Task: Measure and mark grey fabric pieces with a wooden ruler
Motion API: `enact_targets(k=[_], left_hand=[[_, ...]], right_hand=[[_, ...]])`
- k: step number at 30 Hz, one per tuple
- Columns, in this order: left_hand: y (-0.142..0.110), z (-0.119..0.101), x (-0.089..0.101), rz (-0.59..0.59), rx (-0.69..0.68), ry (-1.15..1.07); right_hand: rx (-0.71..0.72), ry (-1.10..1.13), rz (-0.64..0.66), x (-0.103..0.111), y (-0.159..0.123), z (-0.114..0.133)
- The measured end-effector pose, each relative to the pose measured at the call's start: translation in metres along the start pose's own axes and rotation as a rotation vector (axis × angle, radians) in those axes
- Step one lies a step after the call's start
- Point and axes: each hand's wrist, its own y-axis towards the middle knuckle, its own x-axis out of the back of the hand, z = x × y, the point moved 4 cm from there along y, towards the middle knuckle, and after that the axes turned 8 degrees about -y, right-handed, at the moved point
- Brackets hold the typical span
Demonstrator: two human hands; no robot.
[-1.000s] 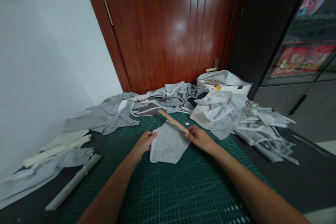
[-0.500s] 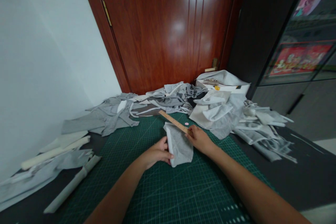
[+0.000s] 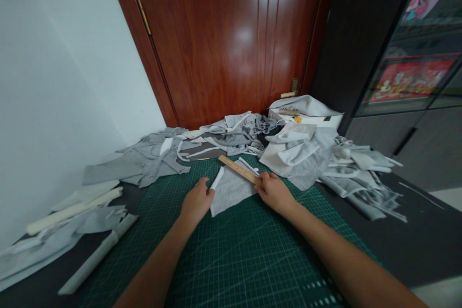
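Note:
A small piece of light grey fabric point(image 3: 233, 190) with a white folded strip along its left edge lies over the green cutting mat point(image 3: 231, 255). My left hand point(image 3: 197, 201) pinches that left edge, its thumb against the white strip. In my right hand point(image 3: 276, 191) is the near end of a wooden ruler point(image 3: 238, 169), which slants up and left across the upper part of the fabric. The fabric's right corner reaches my right fingers; whether they grip it too is hidden.
Grey garments point(image 3: 140, 159) are heaped at the back left, with rolled fabric point(image 3: 99, 255) nearer the front. Across the back lie more scraps point(image 3: 238, 137). On the right stand a white box point(image 3: 306, 118) and a pile of light cloth point(image 3: 306, 154). A wooden door point(image 3: 224, 43) rises behind.
The fabric has swung from hanging upright between my hands to spread flatter on the mat. My left hand moved left and slightly up; the right hand still holds the ruler in nearly the same place.

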Motion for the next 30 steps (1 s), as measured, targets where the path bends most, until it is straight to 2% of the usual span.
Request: enact_targets(k=[2, 3, 5, 9, 13, 16, 24, 28, 30], left_hand=[[-0.006, -0.012, -0.004, -0.092, -0.281, 0.157], [-0.010, -0.017, -0.009, -0.102, -0.408, 0.232], [-0.014, -0.021, -0.017, -0.061, -0.528, 0.346], [-0.014, -0.018, -0.020, 0.003, -0.439, 0.544], [-0.014, -0.019, -0.014, 0.002, -0.289, 0.670], [-0.015, -0.022, -0.011, 0.025, -0.182, 0.694], [-0.013, -0.016, 0.006, 0.092, -0.031, 0.706], [-0.014, -0.020, 0.011, 0.029, 0.011, 0.719], [-0.016, -0.026, 0.008, -0.060, -0.072, 0.712]], right_hand=[[-0.013, -0.002, 0.005, 0.000, 0.000, 0.000], [-0.017, -0.003, 0.007, 0.000, 0.000, 0.000], [-0.011, -0.015, 0.004, 0.000, 0.000, 0.000], [0.033, -0.061, -0.014, 0.001, -0.002, 0.004], [0.061, -0.065, -0.016, -0.001, -0.003, 0.010], [0.073, -0.075, -0.006, -0.002, -0.006, 0.015], [0.076, -0.137, 0.004, 0.004, -0.011, 0.023], [0.063, -0.155, 0.008, 0.006, -0.010, 0.022], [0.064, -0.157, 0.014, 0.005, -0.010, 0.022]])
